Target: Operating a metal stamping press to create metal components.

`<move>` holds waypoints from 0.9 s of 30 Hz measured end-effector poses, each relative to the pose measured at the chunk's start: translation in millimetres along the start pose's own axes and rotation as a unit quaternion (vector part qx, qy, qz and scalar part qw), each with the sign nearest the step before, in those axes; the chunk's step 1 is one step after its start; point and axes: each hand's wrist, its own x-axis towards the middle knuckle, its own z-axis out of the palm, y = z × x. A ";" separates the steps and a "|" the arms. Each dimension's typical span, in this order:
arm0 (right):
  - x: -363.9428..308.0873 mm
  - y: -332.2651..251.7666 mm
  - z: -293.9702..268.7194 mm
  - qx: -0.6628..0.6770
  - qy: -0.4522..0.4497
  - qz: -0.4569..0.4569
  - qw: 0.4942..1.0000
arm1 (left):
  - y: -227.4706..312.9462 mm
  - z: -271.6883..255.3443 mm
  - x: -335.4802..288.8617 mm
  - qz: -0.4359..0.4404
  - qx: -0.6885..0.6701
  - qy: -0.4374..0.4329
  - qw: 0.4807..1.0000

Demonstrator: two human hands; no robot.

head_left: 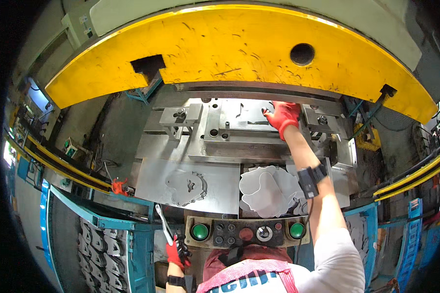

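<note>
My right hand (283,118), in a red glove with dark fingertips, reaches far forward into a press. Its fingers are stretched out over the right part of a bright flat die plate (232,116) with small slots; any contact below the palm is hidden. Lower left, my left hand (178,252), in a red and black glove, is closed around a slim silver tool (164,222) with a rounded end, pointing up and away. Several flat grey metal blanks (265,193) lie piled beneath my right forearm. On the metal sheet (149,183) left of them lies an irregular cut-out part (187,188).
A scuffed yellow press beam (220,46) spans above the die. Clamp blocks (178,117) flank the plate. Before me stands a control panel (247,233) with two green buttons. A blue rack (137,254) of stamped parts is at left, blue frames (409,244) at right.
</note>
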 end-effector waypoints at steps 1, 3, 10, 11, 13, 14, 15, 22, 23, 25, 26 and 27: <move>-15.4 -0.3 -12.4 0.031 -0.070 0.016 0.997 | -17.3 -12.4 18.0 -0.005 -0.013 -0.005 1.000; -61.8 41.9 5.8 0.032 0.223 -0.043 0.973 | -15.7 24.2 16.1 0.060 0.111 0.109 0.986; -313.4 209.1 51.1 0.182 0.215 0.293 0.914 | -57.3 4.4 90.5 -0.008 0.239 0.049 0.970; -357.8 234.6 79.8 0.140 0.211 0.373 0.892 | -56.7 9.5 85.1 -0.021 0.248 0.048 0.967; -417.9 247.1 122.9 0.268 0.109 0.430 0.855 | -73.5 -19.1 113.7 -0.004 0.209 0.016 0.978; -444.1 255.1 154.4 0.408 0.019 0.418 0.811 | -80.2 -29.2 126.4 0.006 0.278 0.013 0.961; -459.2 261.3 183.2 0.535 -0.071 0.395 0.743 | -84.5 -34.1 130.3 0.014 0.346 0.009 0.938; -451.5 227.1 224.6 0.460 -0.140 0.389 0.786 | -96.4 -29.3 139.2 0.035 0.328 0.052 0.943; -456.0 232.3 233.8 0.472 -0.154 0.394 0.773 | -95.4 -26.2 133.5 0.052 0.345 0.059 0.935; -441.0 209.0 202.3 0.446 -0.143 0.413 0.781 | -91.7 -23.0 132.7 0.030 0.350 0.106 0.930; -434.2 200.0 184.1 0.415 -0.123 0.434 0.790 | -83.6 -11.9 127.5 0.016 0.360 0.078 0.930; -440.4 207.9 193.6 0.413 -0.119 0.439 0.789 | -77.4 -3.8 121.8 0.005 0.368 0.051 0.928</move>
